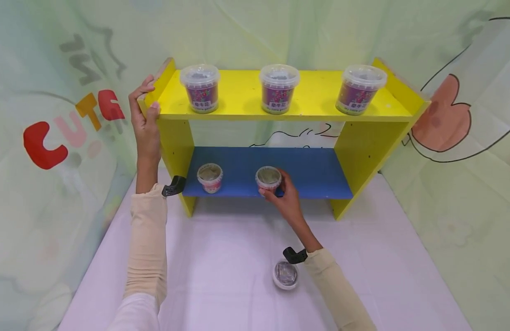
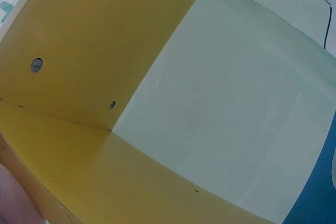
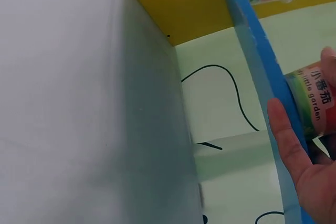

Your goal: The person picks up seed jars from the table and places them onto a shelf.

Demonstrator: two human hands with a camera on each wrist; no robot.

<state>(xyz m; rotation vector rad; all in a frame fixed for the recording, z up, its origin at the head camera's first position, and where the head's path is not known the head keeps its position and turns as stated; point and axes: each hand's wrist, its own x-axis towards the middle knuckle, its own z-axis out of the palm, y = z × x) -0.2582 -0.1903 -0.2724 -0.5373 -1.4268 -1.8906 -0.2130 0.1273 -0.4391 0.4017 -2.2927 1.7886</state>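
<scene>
My left hand (image 1: 146, 119) grips the upper left corner of a yellow shelf unit (image 1: 174, 142), fingers over the side panel and thumb at its front. In the left wrist view, only a bit of skin shows beside the yellow panel (image 2: 94, 40). With thumb and fingers around it, my right hand (image 1: 289, 200) holds a small lidded tub (image 1: 268, 178) at the front of the blue lower shelf (image 1: 238, 158). The right wrist view shows its red and green label (image 3: 315, 95), upright against the shelf board, with one finger along the blue edge. A matching tub (image 1: 210, 178) stands to its left.
Three larger clear-lidded tubs with purple labels, the middle one (image 1: 279, 89) among them, stand along the yellow top shelf. Another small tub (image 1: 285, 274) sits on the white tablecloth (image 1: 221, 271) near my right wrist. Printed curtains (image 1: 453, 220) surround the table.
</scene>
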